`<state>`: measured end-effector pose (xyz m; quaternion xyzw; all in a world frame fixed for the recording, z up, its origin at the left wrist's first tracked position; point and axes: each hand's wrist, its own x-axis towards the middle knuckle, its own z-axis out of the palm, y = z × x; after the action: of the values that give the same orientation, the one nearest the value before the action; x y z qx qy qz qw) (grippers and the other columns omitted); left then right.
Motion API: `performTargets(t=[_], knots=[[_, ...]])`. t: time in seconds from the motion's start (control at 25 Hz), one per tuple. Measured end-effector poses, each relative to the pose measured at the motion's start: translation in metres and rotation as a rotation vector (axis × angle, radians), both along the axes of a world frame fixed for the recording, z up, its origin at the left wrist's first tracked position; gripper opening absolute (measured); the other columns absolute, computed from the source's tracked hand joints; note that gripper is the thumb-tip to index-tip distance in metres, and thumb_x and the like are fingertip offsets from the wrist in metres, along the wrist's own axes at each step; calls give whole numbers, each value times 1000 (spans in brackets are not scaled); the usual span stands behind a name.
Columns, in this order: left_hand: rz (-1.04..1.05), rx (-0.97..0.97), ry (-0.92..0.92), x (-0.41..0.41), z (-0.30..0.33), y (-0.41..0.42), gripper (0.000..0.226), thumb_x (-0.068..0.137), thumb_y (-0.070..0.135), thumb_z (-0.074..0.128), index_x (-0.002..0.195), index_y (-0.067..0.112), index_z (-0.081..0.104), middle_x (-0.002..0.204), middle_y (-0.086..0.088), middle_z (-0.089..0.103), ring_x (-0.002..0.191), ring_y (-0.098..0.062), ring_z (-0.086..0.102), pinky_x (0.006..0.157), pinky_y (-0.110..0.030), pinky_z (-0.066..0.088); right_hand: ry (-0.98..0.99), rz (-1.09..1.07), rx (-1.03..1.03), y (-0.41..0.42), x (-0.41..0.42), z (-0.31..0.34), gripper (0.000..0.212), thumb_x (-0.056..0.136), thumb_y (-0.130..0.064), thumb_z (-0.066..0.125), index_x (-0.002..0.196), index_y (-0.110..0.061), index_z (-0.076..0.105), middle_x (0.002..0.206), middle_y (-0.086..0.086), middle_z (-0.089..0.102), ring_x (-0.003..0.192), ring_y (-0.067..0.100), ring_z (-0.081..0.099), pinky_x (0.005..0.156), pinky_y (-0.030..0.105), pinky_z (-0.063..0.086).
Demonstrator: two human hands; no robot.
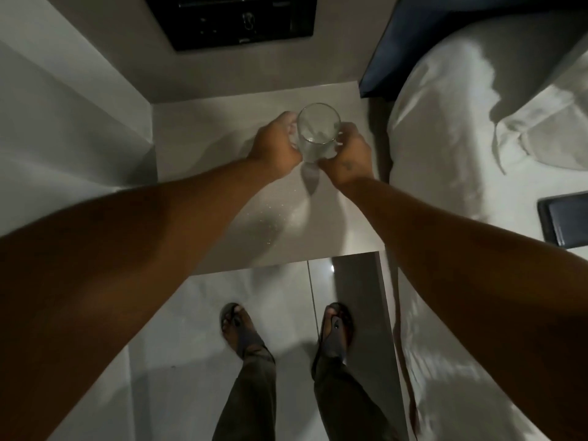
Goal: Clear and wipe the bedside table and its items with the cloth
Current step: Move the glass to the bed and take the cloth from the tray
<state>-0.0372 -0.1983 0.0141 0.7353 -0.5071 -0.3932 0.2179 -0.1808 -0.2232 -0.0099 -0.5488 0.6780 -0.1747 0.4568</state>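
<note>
Bed: white linen, right of the table. Bedside table: pale top, scattered droplets near its front edge. Left hand: fingers curled round the glass's left side. Right hand: fingers curled round its right side. Glass: clear, upright, held between both hands above the tabletop; something pale inside, possibly cloth, cannot tell.

Bare forearms, no sleeves, no watch or rings visible. Small dark mark on back of right hand. Left hand unmarked. Dark olive trousers. Dark flip-flop sandals, toes exposed.
</note>
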Motion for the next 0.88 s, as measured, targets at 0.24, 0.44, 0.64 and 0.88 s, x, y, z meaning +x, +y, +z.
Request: performTargets(t=[0.24, 0.44, 0.64, 0.88], knots=[[-72, -34, 30, -2, 13, -2, 56, 75, 13, 84, 126, 12, 62, 119, -4, 70, 106, -17, 65, 82, -20, 50, -188, -100, -6, 1, -2, 15, 43, 88, -7, 71, 126, -19, 57, 93, -18, 53, 100, 17, 63, 74, 18, 58], [-222, -103, 134, -19, 46, -2, 64, 69, 17, 86, 128, 23, 62, 112, 10, 71, 90, -7, 73, 87, -25, 56, -207, -156, -159, 29, -39, 58, 62, 73, -15, 86, 128, -19, 59, 98, -18, 61, 91, 7, 63, 86, 28, 59], [-451, -132, 242, -69, 106, -6, 57, 59, 34, 85, 107, 55, 61, 96, 32, 67, 76, -2, 74, 87, -35, 61, -165, -304, -353, 65, -97, 119, 64, 66, -16, 90, 125, -18, 63, 99, -9, 71, 89, 13, 70, 82, 32, 59], [-755, -164, 250, -174, 163, -11, 58, 58, 45, 84, 112, 48, 62, 106, 13, 70, 74, -1, 73, 85, -35, 62, -120, -627, -428, 119, -183, 180, 69, 67, -28, 91, 129, -18, 63, 102, -14, 65, 89, 5, 66, 75, 13, 55]])
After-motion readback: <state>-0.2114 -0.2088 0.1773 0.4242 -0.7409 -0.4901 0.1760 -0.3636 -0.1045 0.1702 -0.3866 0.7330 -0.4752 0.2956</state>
